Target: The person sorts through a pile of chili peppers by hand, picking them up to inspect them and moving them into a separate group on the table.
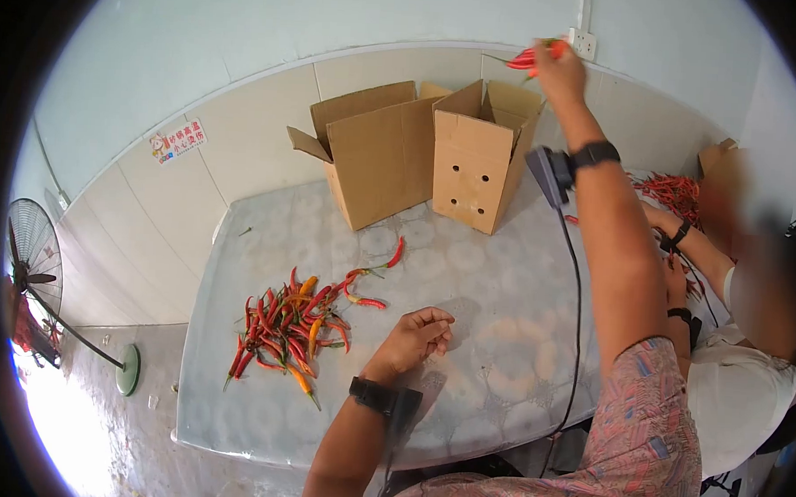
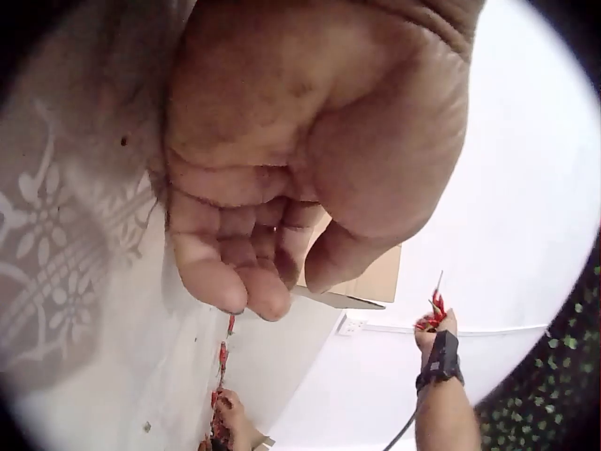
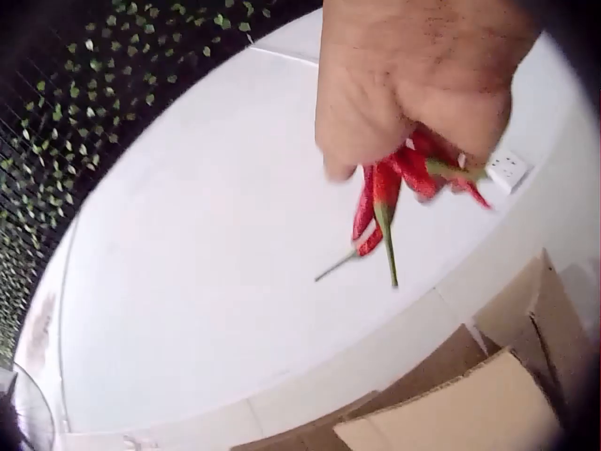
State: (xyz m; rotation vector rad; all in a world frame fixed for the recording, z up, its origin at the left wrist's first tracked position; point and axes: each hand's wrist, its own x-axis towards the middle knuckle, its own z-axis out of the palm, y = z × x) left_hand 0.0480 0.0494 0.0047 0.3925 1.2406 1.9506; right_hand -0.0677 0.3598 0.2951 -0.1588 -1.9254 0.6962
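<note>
My right hand [image 1: 558,71] is raised high above the right cardboard box [image 1: 479,154] and grips a small bunch of red chillies [image 1: 532,56]. In the right wrist view the red chillies [image 3: 399,183] hang from the curled fingers [image 3: 376,122], green stems pointing down. My left hand [image 1: 416,335] rests on the table [image 1: 500,360] with fingers loosely curled and holds nothing; its empty palm [image 2: 254,216] shows in the left wrist view. A pile of red and orange chillies [image 1: 290,324] lies on the table left of that hand.
A second, larger open cardboard box [image 1: 376,150] stands beside the first at the table's back. Another person's hands [image 1: 677,261] work on a chilli heap [image 1: 671,194] at the right edge. A standing fan [image 1: 37,273] is on the floor at left.
</note>
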